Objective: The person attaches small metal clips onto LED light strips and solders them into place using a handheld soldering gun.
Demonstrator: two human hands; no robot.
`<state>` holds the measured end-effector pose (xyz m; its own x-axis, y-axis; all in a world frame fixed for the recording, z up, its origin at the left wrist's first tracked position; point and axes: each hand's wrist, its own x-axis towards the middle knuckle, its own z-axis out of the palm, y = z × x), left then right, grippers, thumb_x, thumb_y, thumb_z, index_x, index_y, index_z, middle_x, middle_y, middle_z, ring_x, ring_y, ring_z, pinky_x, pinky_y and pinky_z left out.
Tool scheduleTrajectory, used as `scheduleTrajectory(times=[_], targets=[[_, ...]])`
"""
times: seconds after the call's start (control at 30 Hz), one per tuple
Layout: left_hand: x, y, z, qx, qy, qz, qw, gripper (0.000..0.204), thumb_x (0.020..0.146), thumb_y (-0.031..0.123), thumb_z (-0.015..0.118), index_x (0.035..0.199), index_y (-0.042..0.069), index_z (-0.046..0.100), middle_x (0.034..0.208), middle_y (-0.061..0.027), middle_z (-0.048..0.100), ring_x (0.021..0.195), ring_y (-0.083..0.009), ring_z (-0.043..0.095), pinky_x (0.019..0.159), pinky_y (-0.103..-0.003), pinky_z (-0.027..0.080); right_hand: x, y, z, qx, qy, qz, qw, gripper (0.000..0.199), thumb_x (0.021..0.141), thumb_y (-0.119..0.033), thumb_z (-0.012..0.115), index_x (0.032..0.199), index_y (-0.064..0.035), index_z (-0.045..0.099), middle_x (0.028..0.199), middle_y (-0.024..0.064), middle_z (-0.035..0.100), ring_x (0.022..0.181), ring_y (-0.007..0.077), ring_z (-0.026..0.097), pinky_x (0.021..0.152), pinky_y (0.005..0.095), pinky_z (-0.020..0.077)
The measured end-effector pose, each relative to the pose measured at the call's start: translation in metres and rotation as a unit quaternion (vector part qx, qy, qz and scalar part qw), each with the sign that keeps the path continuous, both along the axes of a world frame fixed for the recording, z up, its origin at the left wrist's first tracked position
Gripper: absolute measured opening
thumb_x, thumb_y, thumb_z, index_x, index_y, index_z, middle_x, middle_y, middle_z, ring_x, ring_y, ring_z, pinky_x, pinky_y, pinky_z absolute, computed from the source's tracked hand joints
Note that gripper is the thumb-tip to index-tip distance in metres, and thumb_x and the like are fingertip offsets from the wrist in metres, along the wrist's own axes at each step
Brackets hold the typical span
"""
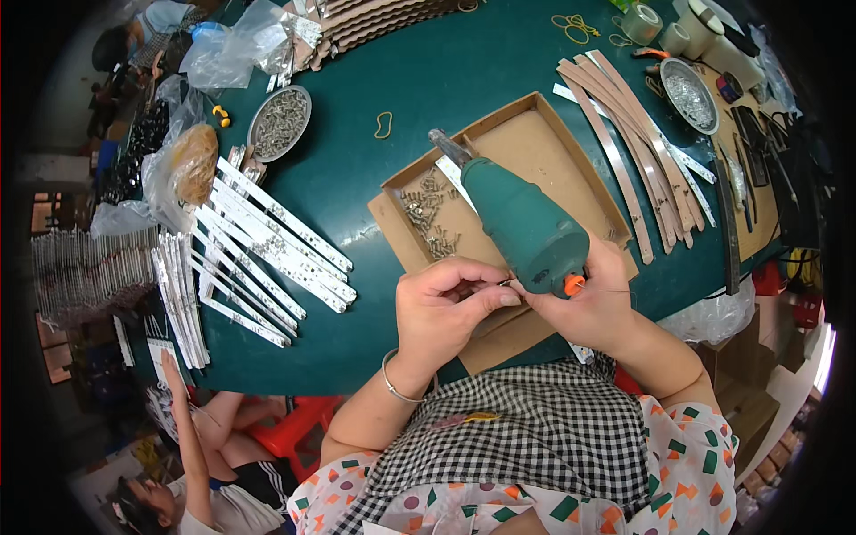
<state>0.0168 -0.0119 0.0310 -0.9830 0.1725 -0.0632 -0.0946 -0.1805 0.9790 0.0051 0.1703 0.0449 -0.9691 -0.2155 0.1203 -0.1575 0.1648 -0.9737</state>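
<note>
My left hand is closed in a pinch, with a small dark piece at its fingertips, too small to name. Right beside it, my right hand has its thumb bent in toward the same spot, and the two sets of fingertips nearly meet. A green, barrel-shaped power tool with a metal end and an orange part covers some of the right hand's fingers, so I cannot tell what they hold. Under the hands lies a shallow cardboard box, with loose screws in its left side and a white strip partly behind the tool.
White metal strips lie on the green table at left, near a bowl of screws. Curved brown strips and a bowl of small clear pieces are at right. Another person's arm reaches in at lower left.
</note>
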Motion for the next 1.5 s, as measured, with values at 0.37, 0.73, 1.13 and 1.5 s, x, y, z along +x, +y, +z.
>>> scheduleTrajectory(times=[0.37, 0.73, 1.13, 1.5], targets=[[0.004, 0.006, -0.009, 0.06, -0.03, -0.001, 0.998, 0.02, 0.08, -0.007, 0.071, 0.098, -0.01, 0.062, 0.094, -0.0139, 0.068, 0.081, -0.0179, 0.069, 0.077, -0.028, 0.058, 0.0, 0.007, -0.004, 0.01, 0.08, 0.015, 0.997, 0.053, 0.072, 0.003, 0.074, 0.121, 0.0048, 0.054, 0.099, 0.0112, 0.068, 0.089, 0.0133, 0.066, 0.077, 0.026, 0.0519], [-0.005, -0.002, -0.006, -0.373, 0.244, 0.004, 0.895, 0.023, 0.07, -0.006, 0.077, 0.091, -0.003, 0.068, 0.085, -0.0121, 0.07, 0.073, -0.0182, 0.068, 0.065, -0.027, 0.053, 0.0, 0.014, -0.016, -0.045, -0.006, -0.005, 0.999, 0.046, 0.072, 0.003, 0.072, 0.115, 0.0032, 0.056, 0.094, 0.0076, 0.066, 0.083, 0.0107, 0.063, 0.073, 0.025, 0.0501], [-0.001, 0.007, -0.006, -0.186, 0.179, -0.042, 0.965, 0.013, 0.074, -0.011, 0.072, 0.086, -0.006, 0.069, 0.086, -0.0126, 0.072, 0.073, -0.0145, 0.068, 0.065, -0.025, 0.054, 0.01, 0.013, -0.021, -0.095, -0.102, -0.013, 0.99, 0.038, 0.074, 0.002, 0.071, 0.11, -0.0001, 0.058, 0.095, 0.0054, 0.066, 0.085, 0.0097, 0.062, 0.076, 0.0258, 0.0507], [-0.01, 0.012, -0.016, -0.215, 0.06, 0.027, 0.974, 0.009, 0.074, -0.006, 0.07, 0.082, -0.002, 0.07, 0.078, -0.0072, 0.07, 0.066, -0.0107, 0.067, 0.063, -0.022, 0.056, 0.014, 0.038, -0.005, -0.165, -0.203, -0.051, 0.964, 0.025, 0.081, 0.007, 0.069, 0.103, 0.0023, 0.059, 0.094, 0.0087, 0.068, 0.086, 0.0128, 0.066, 0.078, 0.0254, 0.0549]])
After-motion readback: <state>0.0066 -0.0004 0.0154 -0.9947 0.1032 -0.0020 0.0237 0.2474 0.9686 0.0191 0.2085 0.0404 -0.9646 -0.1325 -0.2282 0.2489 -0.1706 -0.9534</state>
